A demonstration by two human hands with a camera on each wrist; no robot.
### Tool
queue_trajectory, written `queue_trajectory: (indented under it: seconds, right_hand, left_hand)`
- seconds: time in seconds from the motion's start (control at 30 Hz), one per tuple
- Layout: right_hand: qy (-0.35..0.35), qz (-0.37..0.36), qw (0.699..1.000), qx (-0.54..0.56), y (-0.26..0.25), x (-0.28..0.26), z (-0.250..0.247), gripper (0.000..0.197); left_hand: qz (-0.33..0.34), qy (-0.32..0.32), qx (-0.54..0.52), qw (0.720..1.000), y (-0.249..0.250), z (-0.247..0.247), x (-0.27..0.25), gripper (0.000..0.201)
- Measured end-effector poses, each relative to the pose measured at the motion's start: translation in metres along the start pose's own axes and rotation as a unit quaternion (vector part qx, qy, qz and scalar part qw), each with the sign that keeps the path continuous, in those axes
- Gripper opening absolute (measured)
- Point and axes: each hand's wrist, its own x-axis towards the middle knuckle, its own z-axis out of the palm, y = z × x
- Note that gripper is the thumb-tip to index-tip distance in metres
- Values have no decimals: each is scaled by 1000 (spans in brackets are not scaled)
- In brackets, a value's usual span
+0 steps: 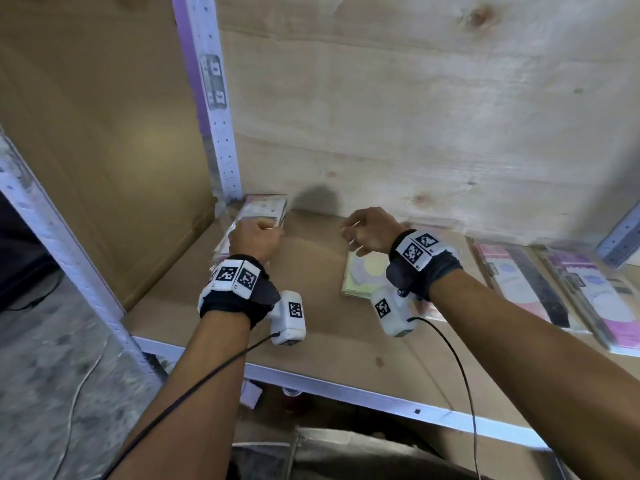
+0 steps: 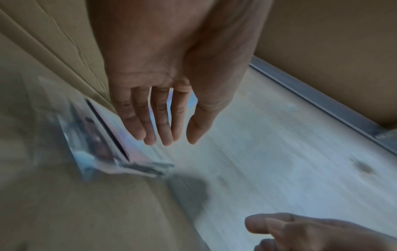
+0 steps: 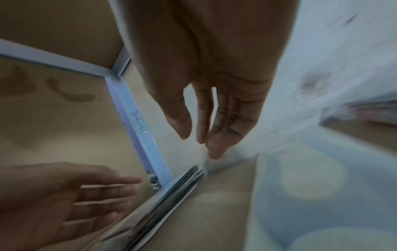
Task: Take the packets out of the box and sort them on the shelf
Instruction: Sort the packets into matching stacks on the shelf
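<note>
Packet stack (image 1: pixel 258 220) is lying at the shelf's (image 1: pixel 311 327) back-left corner, about 10 o'clock in the head view, against the upright post (image 1: pixel 214 98). Left hand (image 1: pixel 254 239) is hovering just over its near end; the left wrist view is showing the fingers (image 2: pixel 150 122) straight and loosely together, gripping nothing, though whether they are touching the stack I cannot tell. Right hand (image 1: pixel 369 232) is hanging at 12 o'clock, relaxed and empty, fingers (image 3: pixel 217 129) straight and close, above a pastel packet (image 1: pixel 363 277). More packets (image 1: pixel 526 289) are lying in a row at 3 o'clock. Judging the step: squaring this pile before fetching more. Doing it well likely means pressing flat palms on the edges, since glossy sleeves look slippery and could fan out, and keeping it apart from the pastel pile. Head view alone is giving the row layout and a cardboard box (image 1: pixel 346 455) below the shelf; right wrist view alone is showing the stack's layered edge (image 3: pixel 171 191); left wrist view, blurred, is showing the clear wrapper (image 2: pixel 86 144).
</note>
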Motion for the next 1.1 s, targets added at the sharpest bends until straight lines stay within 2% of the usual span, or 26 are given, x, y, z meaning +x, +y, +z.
queue_trajectory:
  seconds: [0.1, 0.2, 0.3, 0.37, 0.47, 0.6, 0.77, 0.83, 0.9, 0.97, 1.1]
  right_hand:
    - [-30, -24, 999, 24, -18, 8, 29, 4]
    - [-65, -30, 996, 50, -33, 15, 63, 11]
    - [-81, -30, 995, 48, -42, 24, 92, 19]
    - [-87, -18, 993, 71, -46, 29, 107, 24]
    - [-69, -2, 991, 112, -45, 35, 122, 26]
    - [-41, 6, 988, 148, -40, 30, 123, 19]
    - [-31, 4, 984, 177, -34, 15, 104, 22]
    - [-37, 3, 975, 219, -31, 6, 91, 21]
    - [-49, 9, 958, 283, -26, -7, 76, 20]
    - [-55, 12, 939, 339, -21, -22, 58, 19]
    - [-69, 20, 910, 408, -8, -51, 17, 17]
  left_hand:
    - [-33, 17, -11, 999, -14, -30, 12, 22]
    - [-45, 7, 45, 998, -30, -48, 16, 16]
    - [-66, -21, 68, 995, -39, -50, 14, 32]
    - [-67, -37, 82, 994, -40, -50, 14, 37]
    - [-41, -52, 106, 992, -42, -54, 16, 33]
    - [-16, -72, 137, 988, -41, -61, 13, 24]
    - [-15, -104, 171, 980, -29, -69, 4, 12]
    - [-5, -101, 163, 981, -26, -70, -1, 29]
    - [33, -106, 172, 979, -22, -67, -8, 49]
    - [86, -116, 222, 964, -13, -61, -17, 54]
    - [204, -100, 336, 914, 13, -44, -34, 34]
